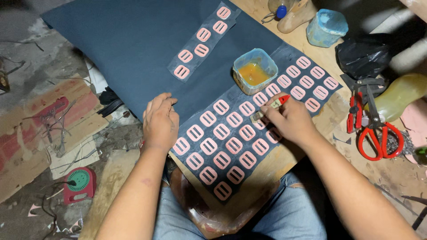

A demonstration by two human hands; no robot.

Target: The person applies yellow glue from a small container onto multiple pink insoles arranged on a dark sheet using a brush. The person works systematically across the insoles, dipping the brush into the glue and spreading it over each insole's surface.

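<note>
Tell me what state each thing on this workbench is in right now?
Left hand: flat, pressing the dark sheet.
Right hand: grip shut on a red-handled brush.
Glue tub: open, holding orange liquid.
Pink buckle pieces: lying flat in rows.
Red scissors: lying closed.
Blue tub: lidded.

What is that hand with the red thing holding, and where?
The right hand pinches a small brush near its red-tipped handle end; the left hand holds nothing.

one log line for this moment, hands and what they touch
left hand: flat on dark sheet | right hand: holds small brush over pink pieces | glue tub: open
</note>
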